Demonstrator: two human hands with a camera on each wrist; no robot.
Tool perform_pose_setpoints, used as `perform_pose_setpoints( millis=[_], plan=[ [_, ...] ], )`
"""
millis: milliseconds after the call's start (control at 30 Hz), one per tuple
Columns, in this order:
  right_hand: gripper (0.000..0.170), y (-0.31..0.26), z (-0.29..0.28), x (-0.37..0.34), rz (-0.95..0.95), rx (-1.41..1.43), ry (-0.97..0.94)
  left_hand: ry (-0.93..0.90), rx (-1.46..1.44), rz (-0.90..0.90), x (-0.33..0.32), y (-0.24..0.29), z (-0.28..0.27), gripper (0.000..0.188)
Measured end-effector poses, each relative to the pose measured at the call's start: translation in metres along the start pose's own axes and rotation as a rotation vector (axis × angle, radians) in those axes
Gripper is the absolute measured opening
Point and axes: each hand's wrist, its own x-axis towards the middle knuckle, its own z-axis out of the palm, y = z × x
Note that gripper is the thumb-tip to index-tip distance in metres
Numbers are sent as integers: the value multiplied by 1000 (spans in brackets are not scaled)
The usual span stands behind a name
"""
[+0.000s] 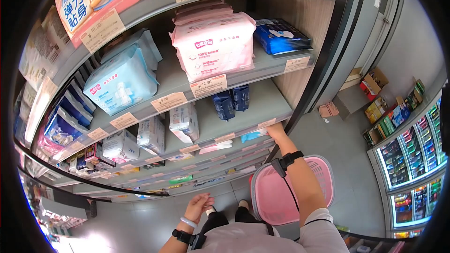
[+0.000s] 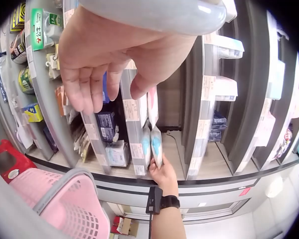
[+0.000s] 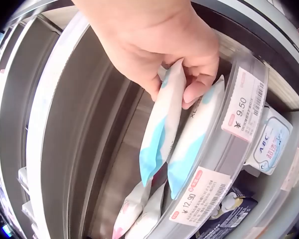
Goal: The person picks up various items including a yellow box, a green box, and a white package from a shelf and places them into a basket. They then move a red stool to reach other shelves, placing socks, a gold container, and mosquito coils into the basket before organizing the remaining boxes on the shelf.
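Down at the right end of a low shelf (image 1: 239,135), my right hand (image 3: 154,40) holds the top end of a slim white-and-blue soft pack (image 3: 162,122) between thumb and fingers. A matching pack (image 3: 199,134), lettered XL, leans beside it against the shelf's front lip. Two white-and-pink packs (image 3: 132,206) stand farther along the same row. My left hand (image 1: 199,207) hangs in front of my body, fingers loosely bent and holding nothing. In the left wrist view, that left hand (image 2: 124,50) appears large at the top, apart from the shelves.
A pink basket (image 1: 276,189) stands on the floor by my right arm. Higher shelves hold a large pink pack (image 1: 213,47), a light-blue pack (image 1: 122,82) and a dark-blue pack (image 1: 281,36). Price tags (image 3: 244,107) line the shelf edge. Lit drink coolers (image 1: 412,152) stand at right.
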Motion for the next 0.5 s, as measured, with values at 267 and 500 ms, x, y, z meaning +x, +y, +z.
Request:
perform_pose_setpoints(
  millis=[267, 500],
  plan=[
    [52, 14, 8, 6, -333, -568, 250, -12, 67, -7, 0, 4, 8, 30],
    [42, 13, 11, -2, -213, -528, 328, -16, 93, -13, 1, 3, 7, 32]
  ],
)
